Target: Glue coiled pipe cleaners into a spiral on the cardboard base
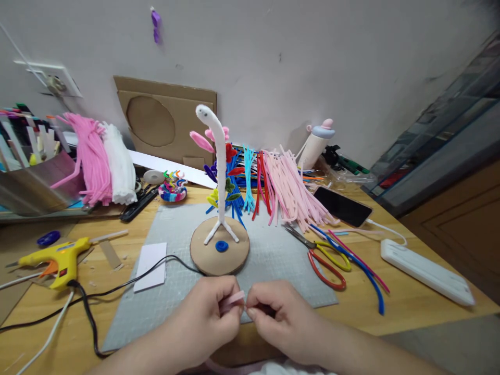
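My left hand (219, 312) is closed around a pale pink pipe cleaner (235, 298), whose end sticks out between thumb and forefinger. My right hand (275, 312) pinches at the same pipe cleaner, fingertips almost meeting the left hand's; the pinched bit is mostly hidden. Just beyond stands a white fuzzy stem (220, 166) with a curved top, upright on a round cardboard base (203, 258). Colourful pipe-cleaner leaves and flowers branch from it. A blue coil (222, 246) lies on the base. All this is over a grey cutting mat (164, 307).
Scissors (316, 245) and loose blue pipe cleaners (363, 265) lie at right, near a phone (344, 205) and white power strip (427, 273). At left rests a yellow glue gun (58, 260), its black cord crossing the mat. Pipe-cleaner bundles (289, 187) line the back.
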`<state>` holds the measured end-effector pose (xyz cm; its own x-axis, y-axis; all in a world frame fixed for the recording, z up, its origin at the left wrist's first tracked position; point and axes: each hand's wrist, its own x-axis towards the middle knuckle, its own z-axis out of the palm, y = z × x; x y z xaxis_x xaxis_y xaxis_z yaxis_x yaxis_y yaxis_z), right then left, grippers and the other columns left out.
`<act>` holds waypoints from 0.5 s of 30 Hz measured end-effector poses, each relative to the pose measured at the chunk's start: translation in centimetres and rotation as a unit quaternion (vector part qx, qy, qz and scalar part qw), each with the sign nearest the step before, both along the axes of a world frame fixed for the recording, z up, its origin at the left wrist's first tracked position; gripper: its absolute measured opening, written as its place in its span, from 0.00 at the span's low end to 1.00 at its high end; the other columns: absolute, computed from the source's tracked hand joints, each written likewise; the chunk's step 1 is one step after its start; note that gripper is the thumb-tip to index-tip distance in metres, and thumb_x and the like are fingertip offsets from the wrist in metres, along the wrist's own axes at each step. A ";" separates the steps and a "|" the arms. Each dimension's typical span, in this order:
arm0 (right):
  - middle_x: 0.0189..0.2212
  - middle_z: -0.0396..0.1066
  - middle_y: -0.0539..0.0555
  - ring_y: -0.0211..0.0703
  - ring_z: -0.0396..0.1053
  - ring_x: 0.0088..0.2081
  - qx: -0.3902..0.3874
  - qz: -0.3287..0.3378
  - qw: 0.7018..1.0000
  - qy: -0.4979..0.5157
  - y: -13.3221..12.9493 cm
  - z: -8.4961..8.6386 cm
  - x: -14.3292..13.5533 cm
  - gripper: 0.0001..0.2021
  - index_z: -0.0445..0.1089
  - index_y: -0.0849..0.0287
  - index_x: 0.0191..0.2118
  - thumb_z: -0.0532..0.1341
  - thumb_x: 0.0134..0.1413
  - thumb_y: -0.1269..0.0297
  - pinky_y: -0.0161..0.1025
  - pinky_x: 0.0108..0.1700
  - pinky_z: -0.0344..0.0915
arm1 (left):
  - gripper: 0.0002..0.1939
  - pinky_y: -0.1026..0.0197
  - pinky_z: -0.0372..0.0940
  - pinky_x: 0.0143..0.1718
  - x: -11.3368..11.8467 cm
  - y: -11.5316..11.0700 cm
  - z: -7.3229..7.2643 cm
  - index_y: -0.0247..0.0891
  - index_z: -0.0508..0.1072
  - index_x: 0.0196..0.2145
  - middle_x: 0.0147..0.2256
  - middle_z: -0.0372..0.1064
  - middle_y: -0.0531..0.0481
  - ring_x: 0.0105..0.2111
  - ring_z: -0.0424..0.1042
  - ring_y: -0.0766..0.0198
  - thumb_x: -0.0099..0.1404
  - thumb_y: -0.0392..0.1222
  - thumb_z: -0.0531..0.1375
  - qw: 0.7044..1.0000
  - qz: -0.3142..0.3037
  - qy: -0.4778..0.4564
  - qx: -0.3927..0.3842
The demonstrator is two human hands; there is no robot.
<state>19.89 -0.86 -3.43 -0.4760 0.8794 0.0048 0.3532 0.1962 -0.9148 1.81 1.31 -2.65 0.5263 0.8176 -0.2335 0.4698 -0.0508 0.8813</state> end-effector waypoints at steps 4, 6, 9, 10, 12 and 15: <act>0.20 0.55 0.45 0.34 0.54 0.24 -0.008 -0.064 0.998 -0.007 0.7 2.3 2.6 0.08 0.60 0.59 0.24 0.54 0.53 0.68 0.31 0.25 0.51 | 0.15 0.68 0.46 0.21 -1.1 0.7 1.2 0.38 0.60 0.22 0.19 0.47 0.60 0.21 0.47 0.71 0.58 0.49 0.57 0.992 0.004 -0.083 -0.095; 0.20 0.54 0.45 0.34 0.54 0.24 -0.021 -0.106 0.994 -0.009 1.0 3.9 5.1 0.09 0.59 0.58 0.24 0.54 0.54 0.66 0.31 0.25 0.51 | 0.17 0.68 0.48 0.22 -2.0 1.0 1.8 0.36 0.66 0.23 0.19 0.50 0.59 0.21 0.49 0.71 0.60 0.52 0.56 0.996 0.020 -0.065 -0.065; 0.19 0.55 0.46 0.34 0.53 0.22 -0.050 -0.129 0.990 -0.037 0.7 6.1 9.5 0.11 0.62 0.58 0.24 0.57 0.54 0.61 0.31 0.24 0.52 | 0.18 0.68 0.53 0.25 -3.6 1.4 2.1 0.36 0.71 0.24 0.19 0.57 0.56 0.23 0.56 0.69 0.61 0.53 0.56 0.999 0.041 -0.007 0.019; 0.18 0.55 0.46 0.35 0.54 0.22 -0.057 -0.132 0.989 -0.047 0.3 6.6 10.9 0.12 0.63 0.59 0.23 0.58 0.54 0.60 0.32 0.24 0.53 | 0.18 0.68 0.55 0.26 -4.1 1.5 2.0 0.36 0.72 0.24 0.20 0.60 0.55 0.24 0.59 0.68 0.61 0.53 0.56 0.998 0.044 0.012 0.043; 0.18 0.57 0.47 0.37 0.56 0.23 -0.046 -0.148 0.986 -0.054 -0.8 7.3 13.3 0.13 0.65 0.58 0.23 0.61 0.52 0.57 0.33 0.25 0.56 | 0.16 0.68 0.57 0.26 -5.0 1.7 1.9 0.37 0.74 0.25 0.21 0.65 0.54 0.24 0.62 0.67 0.61 0.51 0.56 0.995 0.048 0.047 0.080; 0.17 0.60 0.48 0.39 0.60 0.24 -0.024 -0.151 0.986 -0.062 -2.6 7.5 15.2 0.13 0.68 0.58 0.22 0.62 0.51 0.56 0.34 0.27 0.60 | 0.14 0.69 0.57 0.26 -5.9 1.8 1.7 0.38 0.74 0.25 0.22 0.67 0.54 0.24 0.65 0.67 0.61 0.49 0.56 0.989 0.052 0.081 0.114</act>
<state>35.04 -3.41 4.11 -0.1868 0.9790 -0.0815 0.4987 0.0230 -0.8665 -4.09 3.11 -0.97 0.4080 0.9063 -0.1103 0.6167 -0.1845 0.7653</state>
